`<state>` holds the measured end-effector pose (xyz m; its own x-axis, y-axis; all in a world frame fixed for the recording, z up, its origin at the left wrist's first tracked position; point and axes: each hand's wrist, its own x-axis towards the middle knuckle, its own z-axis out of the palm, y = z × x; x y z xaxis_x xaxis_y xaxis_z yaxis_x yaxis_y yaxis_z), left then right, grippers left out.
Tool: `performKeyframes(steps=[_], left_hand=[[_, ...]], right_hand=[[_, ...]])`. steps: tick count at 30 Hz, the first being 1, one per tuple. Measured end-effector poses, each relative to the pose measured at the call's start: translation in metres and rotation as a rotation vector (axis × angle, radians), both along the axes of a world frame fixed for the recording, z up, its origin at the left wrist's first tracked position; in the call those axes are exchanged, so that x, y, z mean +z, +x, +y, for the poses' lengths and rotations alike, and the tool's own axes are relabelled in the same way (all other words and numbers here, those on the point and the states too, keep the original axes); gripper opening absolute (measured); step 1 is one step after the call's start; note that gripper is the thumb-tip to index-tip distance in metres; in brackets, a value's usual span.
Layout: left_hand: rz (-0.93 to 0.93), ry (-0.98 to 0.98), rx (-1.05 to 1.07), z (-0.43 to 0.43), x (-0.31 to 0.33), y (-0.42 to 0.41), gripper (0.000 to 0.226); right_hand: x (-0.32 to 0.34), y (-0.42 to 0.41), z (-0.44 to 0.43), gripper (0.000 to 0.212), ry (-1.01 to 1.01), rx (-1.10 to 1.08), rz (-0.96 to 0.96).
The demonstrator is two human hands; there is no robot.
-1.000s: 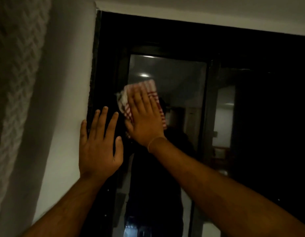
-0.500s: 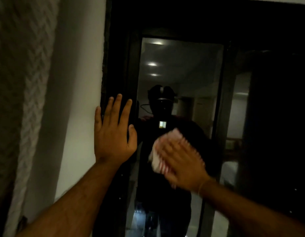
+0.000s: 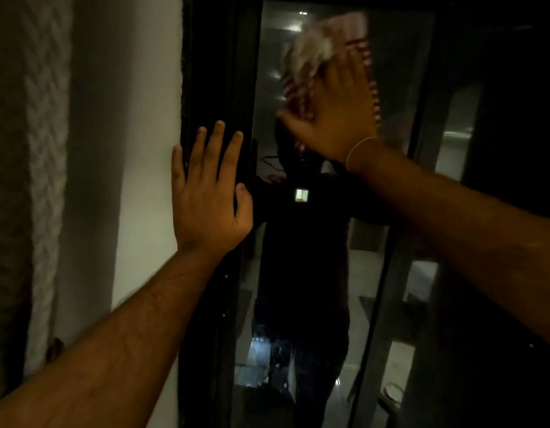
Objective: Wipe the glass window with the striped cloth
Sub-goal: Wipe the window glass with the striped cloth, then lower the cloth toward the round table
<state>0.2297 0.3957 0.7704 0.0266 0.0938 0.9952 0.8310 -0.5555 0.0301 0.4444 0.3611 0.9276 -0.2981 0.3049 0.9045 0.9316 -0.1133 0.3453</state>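
Observation:
The glass window is a tall dark pane in a black frame, mirroring a lit room and a person's dark figure. High on the pane, my right hand presses the red-and-white striped cloth flat against the glass; the cloth is blurred and partly hidden under my palm and fingers. My left hand lies flat with fingers spread on the black frame's left edge, where it meets the wall, and holds nothing.
A white wall runs down the left of the frame, with a textured pale curtain further left. A second dark pane lies to the right behind a vertical frame bar.
My right hand has swept the cloth from low on the pane up to its upper part, after a downward stroke before that. The left hand stays on the frame edge.

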Motion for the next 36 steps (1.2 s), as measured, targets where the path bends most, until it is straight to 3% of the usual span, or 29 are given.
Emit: performKeyframes(steps=[3,7,10,12,14,15,17,18,20,21,22,23,25,27,29,31,32,35,36], left_hand=[[-0.011,-0.015,-0.05,0.0,0.0,-0.001,0.084],[-0.028,-0.03,-0.152,-0.004,0.001,-0.003,0.091],[0.009,-0.063,-0.119,-0.007,0.002,-0.002,0.095],[0.036,-0.088,-0.108,-0.01,0.003,-0.003,0.096],[0.037,-0.116,-0.156,-0.012,0.002,-0.006,0.096],[0.036,-0.137,-0.197,-0.016,-0.003,-0.01,0.096],[0.058,-0.169,-0.296,-0.023,-0.024,-0.02,0.096],[0.089,-0.182,-0.329,-0.028,-0.043,-0.027,0.097],[0.176,-0.24,-0.356,-0.042,-0.104,-0.047,0.098],[0.199,-0.284,-0.369,-0.052,-0.141,-0.058,0.097],[0.193,-0.363,-0.386,-0.066,-0.188,-0.072,0.096],[0.17,-0.451,-0.398,-0.083,-0.233,-0.083,0.095],[0.092,-0.678,-0.385,-0.13,-0.331,-0.107,0.09],[-0.003,-0.891,-0.336,-0.181,-0.421,-0.131,0.077],[0.001,-1.078,-0.25,-0.231,-0.496,-0.158,0.069],[0.078,-1.31,-0.17,-0.275,-0.553,-0.186,0.07],[0.127,-1.435,-0.137,-0.296,-0.583,-0.202,0.073],[0.111,-1.708,-0.038,-0.356,-0.64,-0.238,0.084],[0.098,-1.742,-0.007,-0.373,-0.657,-0.247,0.083]], right_hand=[[-0.067,-0.026,0.014,0.099,-0.085,0.06,-0.249],[-0.171,-0.025,0.011,0.08,-0.201,0.194,-0.417],[-0.254,0.001,0.0,0.066,-0.32,0.152,-0.604],[-0.3,0.011,-0.013,0.063,-0.396,0.137,-0.617],[-0.335,0.011,-0.021,0.06,-0.399,0.202,-0.48],[-0.353,0.0,-0.031,0.056,-0.399,0.29,-0.292],[-0.361,-0.032,-0.042,0.044,-0.555,0.612,0.332],[-0.362,-0.047,-0.057,0.04,-0.793,0.917,0.629],[-0.375,-0.062,-0.086,0.029,-0.867,1.47,1.005],[-0.391,-0.067,-0.103,0.038,-0.962,1.614,1.485],[-0.418,-0.073,-0.118,0.051,-0.874,1.603,1.855],[-0.446,-0.076,-0.137,0.061,-0.786,1.653,2.075],[-0.506,-0.074,-0.169,0.068,-0.696,1.536,2.555],[-0.567,-0.077,-0.192,0.06,-0.652,1.334,2.732],[-0.614,-0.089,-0.21,0.045,-0.66,1.208,2.743],[-0.65,-0.112,-0.225,0.013,-0.866,0.945,2.708],[-0.676,-0.128,-0.23,0.003,-0.98,0.817,2.632],[-0.749,-0.181,-0.243,0.008,-1.266,0.398,2.217],[-0.781,-0.201,-0.247,0.021,-1.379,0.298,2.015]])
